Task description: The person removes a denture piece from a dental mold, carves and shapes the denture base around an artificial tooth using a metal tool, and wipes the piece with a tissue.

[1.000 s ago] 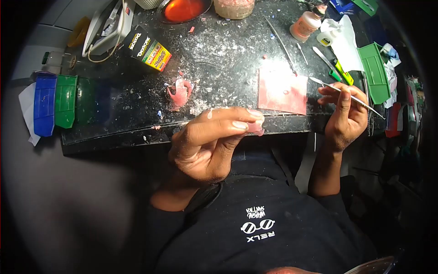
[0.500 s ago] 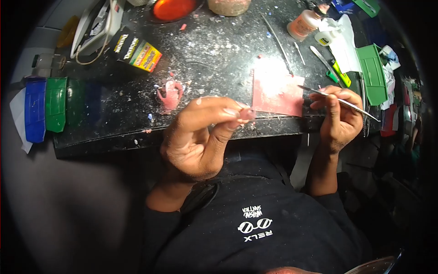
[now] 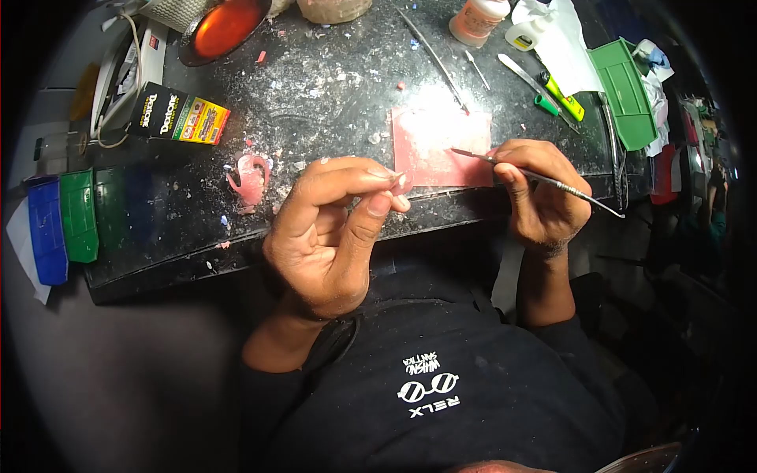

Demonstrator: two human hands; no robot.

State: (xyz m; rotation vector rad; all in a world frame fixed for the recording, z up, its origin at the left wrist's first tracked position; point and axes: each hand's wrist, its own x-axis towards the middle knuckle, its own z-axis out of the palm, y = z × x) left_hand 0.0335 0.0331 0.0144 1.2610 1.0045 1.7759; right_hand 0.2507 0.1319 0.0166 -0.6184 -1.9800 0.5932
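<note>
My left hand [image 3: 335,229] pinches a small pink translucent piece [image 3: 403,184] between thumb and fingers, just in front of the table edge; its exact kind is too small to tell. In my right hand [image 3: 544,193] is a thin metal wax carver [image 3: 564,187], held like a pen. Its dark blade points left, over a flat pink wax sheet [image 3: 441,150] on the tabletop; whether it touches the sheet I cannot tell. Strong light washes out the sheet's upper part. A curved pink denture-like piece [image 3: 251,183] lies left of my left hand.
A black Dextone box [image 3: 185,117] stands at left, below an orange-red dish [image 3: 229,30]. Along the right lie a knife [image 3: 527,72], a yellow-green tube [image 3: 564,98] and a green tray [image 3: 623,93]. A bottle [image 3: 478,20] stands at the back. Pink and white scraps litter the black table [image 3: 331,102].
The camera view has shifted, so the tabletop things appear further left. My right hand with the wax carver has come closer to my left hand, its blade now over the pink sheet.
</note>
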